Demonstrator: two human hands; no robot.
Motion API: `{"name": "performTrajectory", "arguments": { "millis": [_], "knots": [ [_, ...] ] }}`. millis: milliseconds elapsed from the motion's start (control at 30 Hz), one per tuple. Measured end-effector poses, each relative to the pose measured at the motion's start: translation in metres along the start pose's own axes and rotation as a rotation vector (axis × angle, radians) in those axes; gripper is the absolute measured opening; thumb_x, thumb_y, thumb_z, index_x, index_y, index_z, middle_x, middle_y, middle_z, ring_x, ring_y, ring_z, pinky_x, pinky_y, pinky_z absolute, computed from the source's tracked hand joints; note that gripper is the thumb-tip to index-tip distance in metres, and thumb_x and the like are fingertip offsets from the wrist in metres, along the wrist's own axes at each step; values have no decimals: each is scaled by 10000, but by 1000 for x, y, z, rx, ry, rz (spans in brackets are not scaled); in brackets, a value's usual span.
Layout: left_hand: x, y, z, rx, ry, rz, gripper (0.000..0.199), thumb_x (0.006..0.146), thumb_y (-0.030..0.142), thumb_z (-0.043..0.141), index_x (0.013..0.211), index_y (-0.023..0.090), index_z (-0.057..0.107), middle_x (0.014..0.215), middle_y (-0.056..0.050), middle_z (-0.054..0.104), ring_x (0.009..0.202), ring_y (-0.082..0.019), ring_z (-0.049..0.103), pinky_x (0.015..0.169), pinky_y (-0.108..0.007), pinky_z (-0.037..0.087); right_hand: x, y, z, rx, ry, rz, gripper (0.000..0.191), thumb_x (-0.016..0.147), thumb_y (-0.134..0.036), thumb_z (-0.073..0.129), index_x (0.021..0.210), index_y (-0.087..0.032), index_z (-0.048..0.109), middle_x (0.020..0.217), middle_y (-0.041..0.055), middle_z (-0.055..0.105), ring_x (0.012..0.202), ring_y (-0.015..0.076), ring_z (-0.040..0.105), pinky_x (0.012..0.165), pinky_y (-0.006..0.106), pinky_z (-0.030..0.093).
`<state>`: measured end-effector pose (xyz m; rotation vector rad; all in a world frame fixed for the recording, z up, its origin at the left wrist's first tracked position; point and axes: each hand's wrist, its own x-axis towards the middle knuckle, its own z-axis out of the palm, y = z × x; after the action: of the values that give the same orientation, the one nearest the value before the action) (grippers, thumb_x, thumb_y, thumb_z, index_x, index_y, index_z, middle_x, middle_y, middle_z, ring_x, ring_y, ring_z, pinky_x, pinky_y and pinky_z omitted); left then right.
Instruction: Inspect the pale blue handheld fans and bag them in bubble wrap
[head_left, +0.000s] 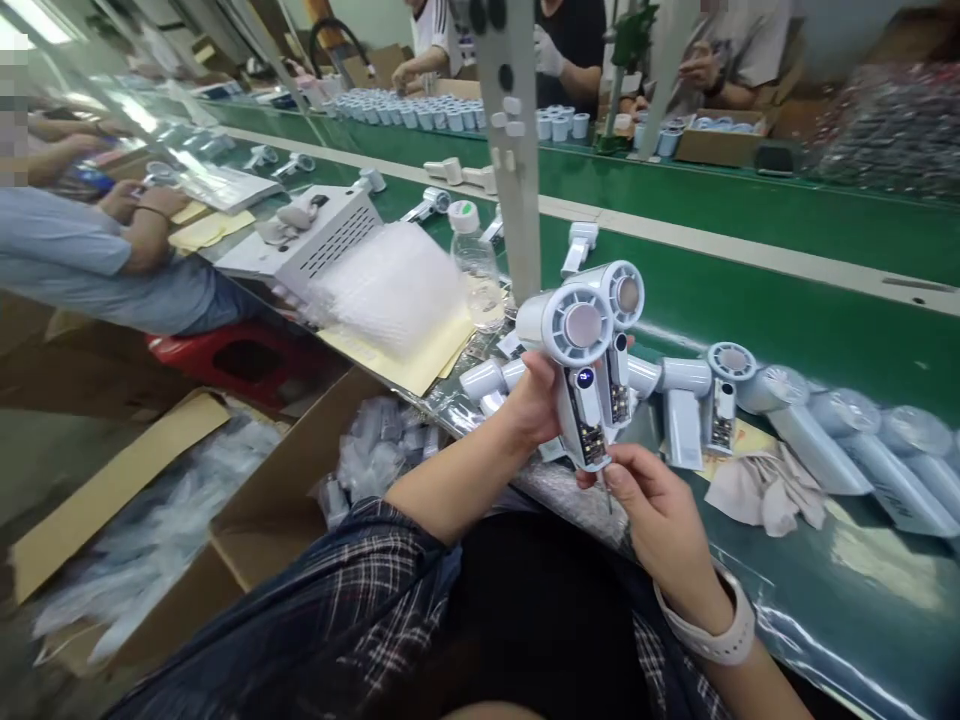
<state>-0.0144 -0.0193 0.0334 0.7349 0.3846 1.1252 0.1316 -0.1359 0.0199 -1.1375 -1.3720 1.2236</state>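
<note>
My left hand (534, 400) is closed around the handles of two pale blue handheld fans, held side by side above the bench edge. The nearer handheld fan (577, 325) has an open handle front with its circuit board bare, and its small round display is lit. Partly behind it is the second handheld fan (626, 295), its board also exposed. My right hand (649, 495) is closed at the bottom end of the nearer handle, thumb and fingers pinched together. A thin grey cord-like piece (607, 497) hangs below these fingertips; its ends are hidden.
Several handheld fans (844, 410) line the bench to the right, beside a crumpled cloth (772, 490). A plastic bottle (472, 260) and bubble wrap (397, 290) stand left of a metal post (514, 150). Cardboard boxes (277, 480) with plastic-wrapped pieces sit below left. Co-workers sit left and opposite.
</note>
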Motion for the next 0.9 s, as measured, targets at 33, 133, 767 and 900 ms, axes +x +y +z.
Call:
{"name": "performTrajectory", "arguments": {
  "millis": [33, 133, 767, 900],
  "knots": [
    [1, 4, -1, -4, -8, 26, 955, 365, 1014, 846, 804, 174, 727, 1050, -132, 832, 1146, -381, 783, 888, -396, 660, 4, -1, 4, -21, 1, -8, 403, 1048, -601, 682, 944, -230, 800, 895, 64, 836, 834, 222, 809, 750, 292, 626],
    [-1, 14, -4, -58, -40, 30, 901, 454, 1013, 828, 760, 175, 700, 1074, -128, 824, 1101, -338, 791, 816, -350, 651, 14, -2, 15, -95, 5, -87, 367, 1023, -579, 728, 906, -250, 838, 949, 63, 835, 902, 218, 806, 803, 281, 619],
    [-10, 17, -4, -17, 150, 99, 1018, 473, 1208, 509, 573, 195, 491, 1148, -134, 758, 1134, -343, 729, 781, -417, 648, 15, -2, 38, 71, 242, 4, 371, 1071, -484, 698, 812, -221, 660, 567, -32, 580, 523, 145, 607, 543, 266, 505],
    [-10, 3, -5, 25, 117, 156, 1038, 390, 1224, 500, 526, 196, 454, 1224, -145, 747, 1087, -329, 723, 836, -448, 646, 11, 4, 44, 238, 277, 44, 352, 1073, -476, 699, 833, -224, 640, 563, -43, 557, 500, 140, 583, 525, 264, 494]
  ]
}}
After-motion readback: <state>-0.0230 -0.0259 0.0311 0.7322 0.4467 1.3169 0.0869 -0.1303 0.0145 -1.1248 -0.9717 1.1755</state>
